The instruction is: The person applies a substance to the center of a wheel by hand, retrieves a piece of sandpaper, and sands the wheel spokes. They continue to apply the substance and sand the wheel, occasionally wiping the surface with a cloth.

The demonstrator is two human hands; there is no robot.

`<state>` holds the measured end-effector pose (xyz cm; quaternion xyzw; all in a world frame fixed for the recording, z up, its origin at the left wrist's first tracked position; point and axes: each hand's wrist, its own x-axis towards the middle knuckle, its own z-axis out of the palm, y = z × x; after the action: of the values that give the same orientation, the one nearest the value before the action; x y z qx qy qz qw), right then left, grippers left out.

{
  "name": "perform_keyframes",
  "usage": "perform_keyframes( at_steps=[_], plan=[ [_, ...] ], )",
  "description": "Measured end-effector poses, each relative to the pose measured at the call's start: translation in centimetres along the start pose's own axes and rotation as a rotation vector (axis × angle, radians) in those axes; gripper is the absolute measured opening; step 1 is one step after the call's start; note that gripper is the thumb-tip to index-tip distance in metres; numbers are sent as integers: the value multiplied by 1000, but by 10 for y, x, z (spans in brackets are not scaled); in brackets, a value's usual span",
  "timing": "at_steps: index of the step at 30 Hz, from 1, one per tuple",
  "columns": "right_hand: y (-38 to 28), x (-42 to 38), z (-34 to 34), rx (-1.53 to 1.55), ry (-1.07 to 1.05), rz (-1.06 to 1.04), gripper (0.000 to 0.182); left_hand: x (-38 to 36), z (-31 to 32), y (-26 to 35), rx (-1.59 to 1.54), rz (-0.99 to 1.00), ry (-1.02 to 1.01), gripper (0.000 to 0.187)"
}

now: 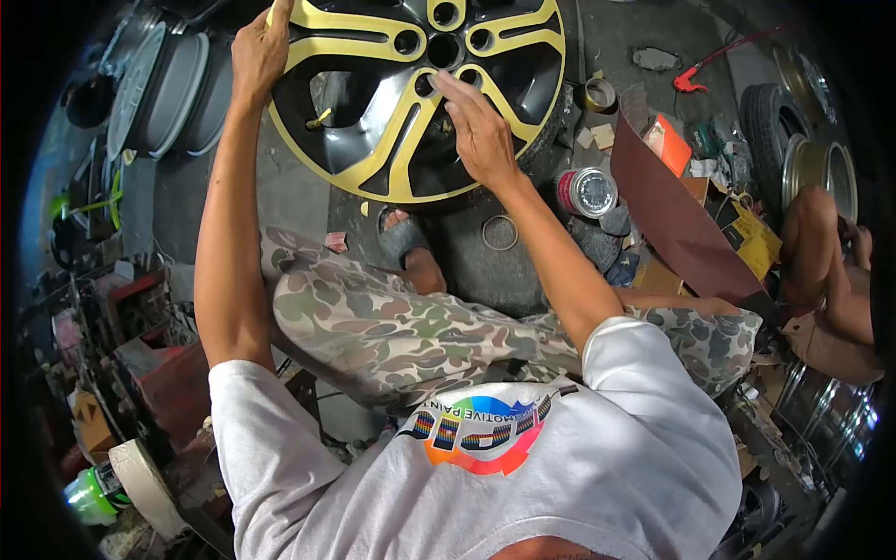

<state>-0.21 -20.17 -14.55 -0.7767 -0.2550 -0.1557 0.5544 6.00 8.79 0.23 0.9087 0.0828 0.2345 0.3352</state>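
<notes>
Your left hand [259,51] curls over the upper left rim of the black alloy wheel [420,93] with yellow-masked spokes, which stands at the top centre of the frame. Your right hand [478,131] lies mostly flat and open on a lower spoke near the hub, holding nothing, fingertips pressing the yellow tape. An open paint can [588,192] sits just right of the wheel.

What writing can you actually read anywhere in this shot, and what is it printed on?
"...OTIVE PAINT", upside down and partly cut off by folds, on the white T-shirt, above its rainbow-coloured logo.
Red paint can: label too blurred to read.
Yellow packet at the right: print too small to read.
The black and yellow wheel, held by the left hand and the right hand, shows no lettering.
</notes>
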Motion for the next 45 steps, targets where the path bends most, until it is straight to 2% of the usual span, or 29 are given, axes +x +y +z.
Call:
perform_keyframes(
  at_steps=[3, 5, 7, 9, 13, 16, 19, 21, 23, 24, 25, 28, 31, 33, 35, 38, 39, 41, 43, 45],
  plan=[
    [-4, 5, -3, 15, -32, 11, 34, -3, 0, -2, -54, 11, 3, 48],
    [-2, -1, -6, 51, -24, 21, 34, 4, -1, -22, 46, -82, 33, 44],
    [-6, -4, -10, 72, -28, 38, 34, 4, 0, -15, 107, -121, 25, 38],
    [-6, 0, -10, 96, -41, 39, 32, 4, 2, -10, 100, 53, 15, 49],
    [1, 12, -9, 33, -77, -9, 31, -2, 2, 1, 19, -3, 3, 49],
    [-4, -3, -13, 69, -38, 3, 32, -3, 2, 3, 1, 85, 28, 49],
    [-3, 5, -11, 93, -62, 35, 32, 1, -1, 4, 138, 2, -36, 49],
    [-4, 4, -11, 110, -82, 49, 33, -6, 2, 7, 27, -8, -20, 50],
    [-3, 3, -11, 82, -90, 42, 33, -3, 3, 5, 88, 66, 46, 50],
    [-5, -2, -14, 89, -74, 28, 32, -6, 8, 8, -168, 31, 27, 50],
    [-5, -8, -17, 46, -51, 35, 33, -4, 5, 9, -170, 31, 34, 50],
    [-3, -7, -10, 51, -30, 23, 33, -3, 4, 7, 58, 0, 4, 53],
    [-9, 5, 0, -11, -4, -33, 32, -8, 5, 13, -21, 21, 31, 52],
    [-15, 7, 1, -79, -21, 14, 32, -5, 5, 17, -12, 32, 43, 52],
    [-5, 9, 1, -190, 22, -90, 34, -8, 6, 16, 10, 39, 41, 51],
    [-21, 11, -4, -246, -76, 17, 37, -10, 5, 19, 38, 20, 21, 51],
    [-22, 9, -2, -246, -81, 11, 37, -10, 6, 17, 11, 28, 22, 51],
    [-22, 5, 5, -273, -106, -173, 43, -9, 8, 14, -2, 60, 57, 51],
    [-27, 2, 3, -289, -188, -186, 47, -7, 10, 11, -18, 89, 77, 51],
    [-16, 12, 4, -334, -80, -219, 47, -4, 8, 8, 41, 110, 49, 51]
  ],
)
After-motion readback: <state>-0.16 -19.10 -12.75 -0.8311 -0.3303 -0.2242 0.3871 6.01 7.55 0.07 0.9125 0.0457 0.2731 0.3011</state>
